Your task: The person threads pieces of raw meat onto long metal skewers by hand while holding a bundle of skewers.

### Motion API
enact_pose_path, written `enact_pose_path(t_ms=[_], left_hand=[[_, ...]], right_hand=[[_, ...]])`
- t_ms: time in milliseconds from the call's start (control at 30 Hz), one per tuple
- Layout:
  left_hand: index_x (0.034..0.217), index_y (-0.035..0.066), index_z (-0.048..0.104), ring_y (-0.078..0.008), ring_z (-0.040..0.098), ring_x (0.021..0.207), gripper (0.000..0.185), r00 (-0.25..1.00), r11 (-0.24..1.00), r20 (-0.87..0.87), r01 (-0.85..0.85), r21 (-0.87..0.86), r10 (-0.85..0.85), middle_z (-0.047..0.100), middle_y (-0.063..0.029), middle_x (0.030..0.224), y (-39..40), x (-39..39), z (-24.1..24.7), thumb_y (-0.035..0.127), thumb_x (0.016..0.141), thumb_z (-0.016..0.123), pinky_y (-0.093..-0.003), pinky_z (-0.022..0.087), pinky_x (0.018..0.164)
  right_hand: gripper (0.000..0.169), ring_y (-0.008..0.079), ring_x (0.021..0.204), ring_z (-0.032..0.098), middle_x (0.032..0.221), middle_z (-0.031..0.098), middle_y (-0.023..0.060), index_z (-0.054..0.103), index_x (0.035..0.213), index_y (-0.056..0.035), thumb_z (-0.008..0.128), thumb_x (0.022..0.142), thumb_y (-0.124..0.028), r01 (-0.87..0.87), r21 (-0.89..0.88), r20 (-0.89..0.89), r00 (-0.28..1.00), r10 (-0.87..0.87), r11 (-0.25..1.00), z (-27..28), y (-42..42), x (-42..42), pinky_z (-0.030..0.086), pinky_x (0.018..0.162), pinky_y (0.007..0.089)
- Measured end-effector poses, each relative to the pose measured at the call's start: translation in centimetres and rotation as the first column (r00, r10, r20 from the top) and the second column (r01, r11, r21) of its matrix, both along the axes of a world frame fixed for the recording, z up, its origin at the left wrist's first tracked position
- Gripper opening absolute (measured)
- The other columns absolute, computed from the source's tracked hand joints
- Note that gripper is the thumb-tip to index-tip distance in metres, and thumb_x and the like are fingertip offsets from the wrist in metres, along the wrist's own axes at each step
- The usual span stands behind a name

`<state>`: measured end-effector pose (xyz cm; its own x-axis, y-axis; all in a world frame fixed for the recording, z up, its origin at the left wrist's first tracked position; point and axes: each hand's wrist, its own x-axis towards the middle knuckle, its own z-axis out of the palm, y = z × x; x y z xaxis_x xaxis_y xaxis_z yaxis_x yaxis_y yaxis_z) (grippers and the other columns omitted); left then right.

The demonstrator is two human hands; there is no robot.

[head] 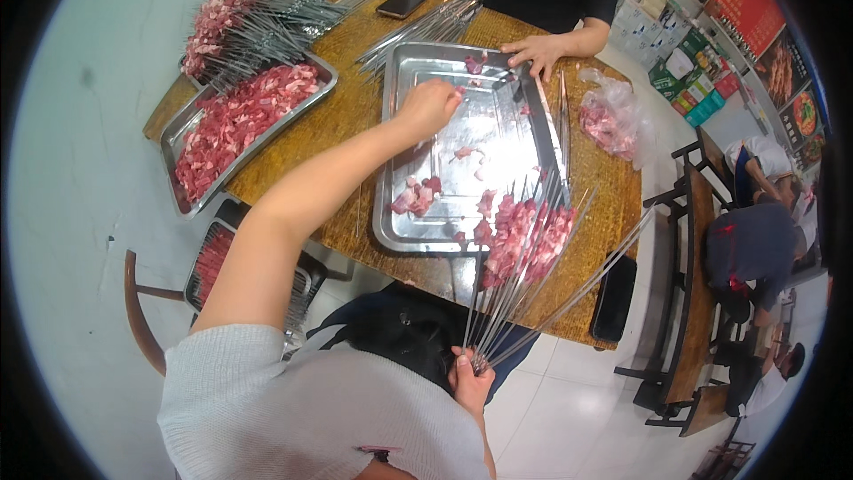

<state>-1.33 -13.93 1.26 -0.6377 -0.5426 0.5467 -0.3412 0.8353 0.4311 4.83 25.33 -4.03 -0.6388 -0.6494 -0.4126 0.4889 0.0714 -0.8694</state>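
My left hand (430, 109) reaches over the large steel tray (382, 213), fingers drawn together at a small piece of raw meat (460, 90). Scattered meat bits and a small pile of meat (416, 197) lie in this tray. Near my lap, my right hand (472, 377) grips a fanned bunch of metal skewers (500, 320) by their lower ends. Threaded chunks of raw meat (526, 237) cover the skewers' upper part, over the tray's near right corner. Some skewers in the bunch point right and look bare.
Left stand a tray of cut meat (243, 123) and heaped meat skewers (223, 20). Bare skewers (426, 27) and a phone (402, 3) lie at the back. Another person's hand (540, 53) rests by the tray's far edge. Right are bagged meat (608, 123) and a black phone (614, 297).
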Motion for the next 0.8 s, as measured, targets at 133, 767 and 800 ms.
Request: enact_pose_path(t_ms=[133, 767, 800], left_hand=[[0.071, 0.007, 0.06, -0.0292, 0.053, 0.07, 0.022, 0.944, 0.984, 0.276, -0.17, -0.055, 0.179, 0.055, -0.013, 0.075, -2.0, -2.1, -0.5, 0.027, 0.07, 0.053, -0.0387, 0.04, 0.069], [0.096, 0.0, 0.045, -0.0154, 0.056, 0.074, 0.021, 0.736, -0.276, -0.674, 0.635, 0.721, -0.067, 0.055, -0.0087, 0.087, 7.4, 1.8, 4.0, 0.003, 0.076, 0.04, -0.0271, 0.047, 0.061], [0.092, 0.0, 0.047, -0.0163, 0.057, 0.072, 0.019, 0.796, -0.152, -0.577, 0.557, 0.817, -0.183, 0.056, -0.0092, 0.083, 7.0, 1.6, 4.2, 0.003, 0.075, 0.041, -0.0279, 0.047, 0.06]], right_hand=[[0.014, 0.0047, 0.041, 0.034, 0.053, 0.042, -0.0013, 0.053, 0.083, 0.0041, 0.049, 0.077, -0.008, 0.012, 0.021, 0.011, 1.0, -0.012, 1.0, -0.3, 0.2, 0.0, 0.027, 0.038, 0.0188], [0.013, 0.0045, 0.041, 0.034, 0.054, 0.044, -0.0007, 0.052, 0.083, 0.0037, 0.05, 0.077, -0.008, 0.012, 0.017, 0.02, 1.0, -0.012, 1.0, -0.2, -0.1, -0.3, 0.028, 0.038, 0.0185], [0.013, 0.0044, 0.041, 0.034, 0.054, 0.044, -0.0007, 0.052, 0.083, 0.0037, 0.05, 0.077, -0.007, 0.012, 0.014, 0.026, 1.0, -0.013, 1.0, -0.2, 0.0, -0.3, 0.028, 0.038, 0.0184]])
